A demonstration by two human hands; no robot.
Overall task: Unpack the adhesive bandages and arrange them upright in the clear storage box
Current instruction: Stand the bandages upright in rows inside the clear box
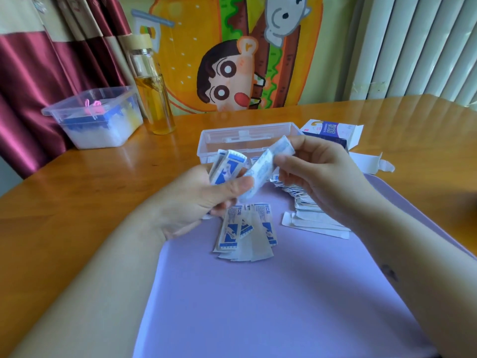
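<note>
Bandages (227,169) gripped in left hand (196,200), near storage box (247,140) rim.

A mat (284,306) is lying on the table (90,189). The clear storage box (206,140) is sitting at the mat's far edge, with the bandage carton (327,133) just right of it. Loose bandages (245,233) are lying mid-mat; a bandage stack (315,220) is resting to their right. A lidded container (98,125) and a glass bottle (152,94) are standing rear left, bottle rightmost.
</note>
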